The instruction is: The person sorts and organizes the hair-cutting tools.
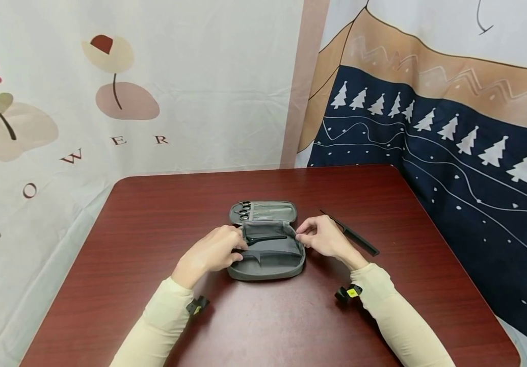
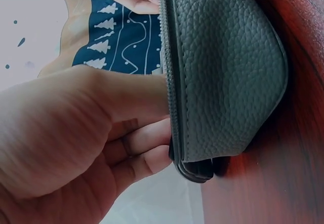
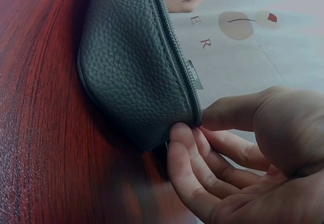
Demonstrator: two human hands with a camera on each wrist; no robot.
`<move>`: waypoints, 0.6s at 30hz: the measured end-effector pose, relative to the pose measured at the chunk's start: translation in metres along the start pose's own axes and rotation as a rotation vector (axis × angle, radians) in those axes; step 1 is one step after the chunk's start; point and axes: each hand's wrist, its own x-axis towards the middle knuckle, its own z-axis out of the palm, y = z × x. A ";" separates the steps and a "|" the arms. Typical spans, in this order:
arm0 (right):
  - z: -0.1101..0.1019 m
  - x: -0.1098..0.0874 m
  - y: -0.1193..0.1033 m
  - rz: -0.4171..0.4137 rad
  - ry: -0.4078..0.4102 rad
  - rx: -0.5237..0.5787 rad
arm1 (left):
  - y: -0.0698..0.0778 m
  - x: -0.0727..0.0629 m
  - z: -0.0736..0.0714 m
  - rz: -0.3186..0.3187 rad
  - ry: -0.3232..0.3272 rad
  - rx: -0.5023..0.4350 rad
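Note:
A grey zip case (image 1: 268, 272) lies unfolded on the table, its lid folded back and away from me. Reaching over the left rim, my left hand (image 1: 213, 250) has its thumb and fingertips inside; the rim hides them in the left wrist view. Close to those fingers, a slim black tool (image 1: 268, 238) lies across the case; whether they hold it I cannot tell. My right hand (image 1: 325, 237) pinches the case's right rim by the zipper, with thumb on the edge and fingers against the outer side (image 3: 131, 67). Scissors (image 1: 244, 210) sit in the lid's left part.
To the right of the case, beside my right hand, a long black comb-like tool (image 1: 357, 239) lies slantwise on the reddish-brown table (image 1: 254, 321). Printed cloths (image 1: 227, 81) hang behind the table and along its right side.

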 end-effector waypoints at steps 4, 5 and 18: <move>0.000 0.000 0.000 0.003 0.002 -0.001 | -0.002 0.004 0.005 -0.031 -0.005 0.010; 0.000 0.000 0.000 0.004 0.003 -0.003 | -0.014 0.005 0.019 -0.017 0.010 0.007; 0.001 0.000 -0.001 0.010 0.015 -0.030 | 0.007 0.009 0.014 -0.112 -0.023 0.036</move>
